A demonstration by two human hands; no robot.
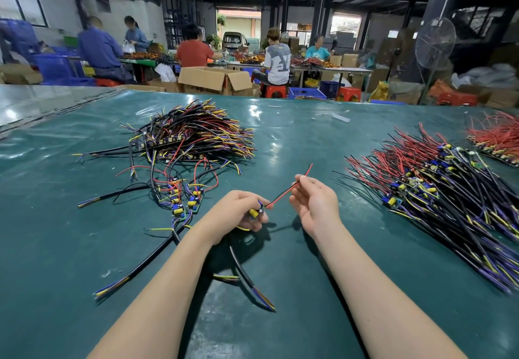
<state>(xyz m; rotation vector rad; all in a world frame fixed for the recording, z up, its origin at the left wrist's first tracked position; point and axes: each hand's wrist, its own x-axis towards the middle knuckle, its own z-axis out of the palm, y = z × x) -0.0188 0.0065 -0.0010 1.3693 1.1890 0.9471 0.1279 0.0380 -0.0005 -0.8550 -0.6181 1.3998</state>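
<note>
Watching remotely through the head camera, I see a glossy dark green bench (70, 246) with two bare forearms reaching forward across it. At far left lies a bristly heap of thin wires (193, 131) in black, red, yellow and purple. In front of it is a small cluster of loose boards (185, 203), each green with a yellow cylinder and trailing black leads. The left hand (238, 212) is raised just above the bench near the middle, wrist bent inward, fingers curled tightly round a small circuit board (255, 213). A yellow capacitor shows between the fingertips. A thick black cable (243, 271) drops from under this hand onto the bench, and its frayed end shows purple and yellow cores. A thin red and black wire pair (288, 189) runs straight up and right from the board. The right hand (316, 204), palm turned towards me, pinches that pair between thumb and forefinger, with the other fingers loosely bent. To the right a long fanned stack of wired boards (438, 190) lies flat. At far right is a smaller bundle of red wires (497, 135)
</note>
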